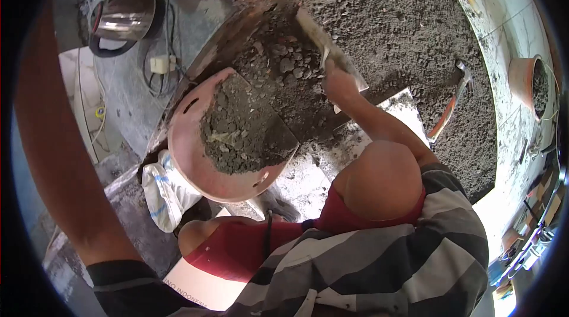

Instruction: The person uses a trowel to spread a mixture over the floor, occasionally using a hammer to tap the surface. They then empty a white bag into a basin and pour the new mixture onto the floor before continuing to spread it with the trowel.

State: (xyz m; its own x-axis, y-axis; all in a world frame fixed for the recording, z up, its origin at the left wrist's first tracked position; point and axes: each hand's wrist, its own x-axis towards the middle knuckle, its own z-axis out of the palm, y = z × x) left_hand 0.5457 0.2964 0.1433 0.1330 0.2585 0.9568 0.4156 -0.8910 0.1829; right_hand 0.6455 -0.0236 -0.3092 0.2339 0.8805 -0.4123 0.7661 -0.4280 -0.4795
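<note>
My right hand is closed around the lower part of a long, straight strip that lies slanted on loose grey-brown soil. Just left of it are small stones and darker dirt. A pink basin stands left of my right hand, partly filled with grey rubble and soil. Below my right forearm lies a pale, dirt-dusted slab. My left forearm runs up along the left edge, and my left hand is outside the picture.
A hammer rests on the soil at right, near a clay pot. At upper left, a kettle and cables with a white socket block sit on a grey ledge. A white sack is beside the basin. My bent knees are below.
</note>
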